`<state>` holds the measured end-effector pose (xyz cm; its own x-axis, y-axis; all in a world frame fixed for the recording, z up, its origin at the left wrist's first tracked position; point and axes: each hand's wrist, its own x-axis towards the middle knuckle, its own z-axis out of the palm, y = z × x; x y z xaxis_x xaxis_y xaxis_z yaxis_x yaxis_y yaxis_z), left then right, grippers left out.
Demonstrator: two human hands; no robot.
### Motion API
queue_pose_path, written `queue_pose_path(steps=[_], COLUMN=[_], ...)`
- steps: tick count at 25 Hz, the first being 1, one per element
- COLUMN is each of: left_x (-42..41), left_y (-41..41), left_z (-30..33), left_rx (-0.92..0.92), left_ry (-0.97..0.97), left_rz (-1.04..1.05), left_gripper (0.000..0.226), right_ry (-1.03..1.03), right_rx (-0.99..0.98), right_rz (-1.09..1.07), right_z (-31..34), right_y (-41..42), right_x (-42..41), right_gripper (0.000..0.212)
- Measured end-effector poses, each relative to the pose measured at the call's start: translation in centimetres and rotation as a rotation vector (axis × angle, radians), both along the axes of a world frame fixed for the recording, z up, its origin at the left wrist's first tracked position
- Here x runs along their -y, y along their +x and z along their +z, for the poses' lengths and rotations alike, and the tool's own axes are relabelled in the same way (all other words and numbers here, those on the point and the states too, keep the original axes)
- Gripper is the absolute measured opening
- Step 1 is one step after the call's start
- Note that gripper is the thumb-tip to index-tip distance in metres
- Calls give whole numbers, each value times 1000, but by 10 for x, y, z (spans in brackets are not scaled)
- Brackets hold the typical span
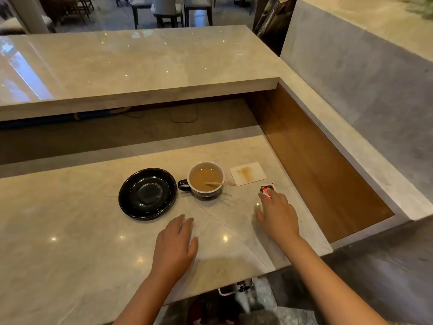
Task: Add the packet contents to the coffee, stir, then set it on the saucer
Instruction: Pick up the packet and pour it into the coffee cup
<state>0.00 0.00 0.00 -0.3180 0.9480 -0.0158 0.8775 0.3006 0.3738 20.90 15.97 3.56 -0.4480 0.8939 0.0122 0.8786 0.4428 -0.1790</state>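
Note:
A cup of milky coffee (206, 178) with a dark handle on its left stands on the marble counter. A wooden stirrer (221, 183) leans in it, pointing right. To the cup's left lies an empty black saucer (147, 193). A red and black packet (267, 190) lies to the cup's right. My right hand (276, 213) reaches over the counter, fingertips touching the packet's near end. My left hand (174, 243) hovers flat above the counter in front of the saucer and cup, fingers apart, holding nothing.
A white napkin (248, 175) with a brown stain lies just right of the cup. A raised marble ledge (140, 90) runs behind the counter. A brown wooden recess (311, 165) drops off to the right. Chairs stand far back.

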Motion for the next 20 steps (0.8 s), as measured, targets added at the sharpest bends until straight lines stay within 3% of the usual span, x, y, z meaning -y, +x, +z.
queue_pose_path(steps=[3, 7, 11, 17, 20], left_x=[-2, -1, 0, 1, 1], left_y=[-3, -2, -4, -6, -6], left_z=[-15, -28, -30, -30, -30], left_rx=[-28, -90, -103, -87, -70], left_ry=[-15, -8, -21, -1, 9], left_rz=[6, 19, 11, 9, 7], left_gripper=[64, 60, 59, 56, 56], right_ry=[32, 23, 34, -107, -231], right_rx=[36, 57, -61, -84, -231], right_rz=[-45, -65, -125, -374, -449], right_z=[-13, -25, -19, -12, -11], right_y=[3, 7, 9, 6, 6], right_x=[-15, -19, -21, -32, -36], right_gripper=[38, 33, 26, 38, 41])
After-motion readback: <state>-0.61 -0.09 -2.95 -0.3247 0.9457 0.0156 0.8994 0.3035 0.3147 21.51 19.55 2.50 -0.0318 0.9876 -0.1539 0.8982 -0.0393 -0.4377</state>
